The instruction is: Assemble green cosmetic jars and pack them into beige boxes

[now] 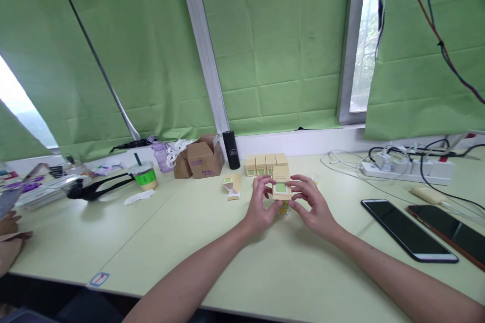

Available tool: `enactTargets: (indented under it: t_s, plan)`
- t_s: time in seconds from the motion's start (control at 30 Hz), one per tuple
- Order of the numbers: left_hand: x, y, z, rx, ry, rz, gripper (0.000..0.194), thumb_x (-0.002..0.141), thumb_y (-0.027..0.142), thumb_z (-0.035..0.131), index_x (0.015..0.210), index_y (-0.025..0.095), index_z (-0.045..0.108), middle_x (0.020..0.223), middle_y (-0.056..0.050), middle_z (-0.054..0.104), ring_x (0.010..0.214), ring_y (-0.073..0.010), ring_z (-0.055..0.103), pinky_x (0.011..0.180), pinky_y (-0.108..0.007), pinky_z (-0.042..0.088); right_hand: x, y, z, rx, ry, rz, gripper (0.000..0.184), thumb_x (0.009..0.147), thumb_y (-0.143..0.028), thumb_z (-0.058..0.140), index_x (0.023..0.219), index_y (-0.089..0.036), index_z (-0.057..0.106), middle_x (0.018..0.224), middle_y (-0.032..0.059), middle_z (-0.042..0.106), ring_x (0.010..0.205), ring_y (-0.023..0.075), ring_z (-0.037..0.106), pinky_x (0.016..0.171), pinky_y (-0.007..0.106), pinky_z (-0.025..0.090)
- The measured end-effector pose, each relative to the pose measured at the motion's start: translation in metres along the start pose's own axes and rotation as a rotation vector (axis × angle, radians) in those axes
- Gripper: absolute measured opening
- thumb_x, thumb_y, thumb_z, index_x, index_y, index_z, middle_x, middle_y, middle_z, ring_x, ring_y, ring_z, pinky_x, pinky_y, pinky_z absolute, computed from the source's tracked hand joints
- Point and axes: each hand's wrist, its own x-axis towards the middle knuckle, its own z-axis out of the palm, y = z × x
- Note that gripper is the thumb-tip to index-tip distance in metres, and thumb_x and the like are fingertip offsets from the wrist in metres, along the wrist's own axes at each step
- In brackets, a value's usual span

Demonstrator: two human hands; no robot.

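Between my two hands is a small tan cardboard box (281,189) with a green-and-white square on its face. My left hand (262,200) grips its left side with curled fingers. From the right, my right hand (311,206) holds the same box, thumb low and fingers along the edge. Just under the box, near both thumbs, a small clear and yellow item (284,208) shows in part; its kind is hidden. Behind my hands stands a row of several similar small boxes (260,165). An open small box (232,186) lies to the left of my left hand.
A black cylinder (231,150) and a brown carton (205,158) stand at the back. Leftward are a drink cup (146,176) and a purple bottle (162,156). Two phones (407,227) and a cabled power strip (409,169) lie right. Another person's hand (9,224) shows at far left.
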Motion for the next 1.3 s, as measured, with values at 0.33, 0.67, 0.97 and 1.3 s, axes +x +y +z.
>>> enactTargets:
  t_s: [0.33,0.67,0.97,1.3]
  plan:
    - [0.0010,-0.0033,0.0018,0.026,0.023,0.002,0.039,0.093,0.041,0.068,0.125,0.027,0.051,0.141,-0.011,0.042,0.114,-0.0253,0.055,0.096,-0.043,0.048,0.0007,0.0016,-0.0003,-0.002,0.002,0.010,0.029,0.098,-0.040,0.065,0.126,-0.032,0.066,0.140,0.0113,0.049,0.112,0.0264,0.068,0.086,0.044,0.066]
    - [0.0020,-0.0014,0.0034,0.040,0.045,-0.001,0.035,0.094,0.041,0.069,0.122,0.026,0.053,0.137,-0.011,0.045,0.119,-0.0265,0.053,0.094,-0.041,0.047,0.0015,0.0005,-0.0005,-0.004,0.005,0.002,0.026,0.098,-0.040,0.064,0.123,-0.031,0.067,0.137,0.0113,0.053,0.124,0.0296,0.063,0.085,0.044,0.066]
    - [0.0021,-0.0001,0.0040,0.036,0.047,-0.018,0.033,0.095,0.040,0.068,0.122,0.027,0.053,0.139,-0.010,0.043,0.123,-0.0265,0.052,0.096,-0.040,0.047,0.0014,0.0012,-0.0008,-0.003,0.004,-0.011,0.026,0.098,-0.037,0.065,0.123,-0.031,0.068,0.136,0.0118,0.054,0.132,0.0315,0.057,0.085,0.042,0.066]
    - [0.0015,-0.0008,0.0047,0.036,0.051,-0.031,0.031,0.095,0.037,0.067,0.121,0.027,0.053,0.139,-0.009,0.044,0.115,-0.0239,0.055,0.094,-0.039,0.046,0.0012,0.0019,-0.0008,0.007,-0.003,-0.018,0.025,0.098,-0.034,0.065,0.123,-0.030,0.068,0.135,0.0118,0.054,0.133,0.0310,0.055,0.085,0.041,0.066]
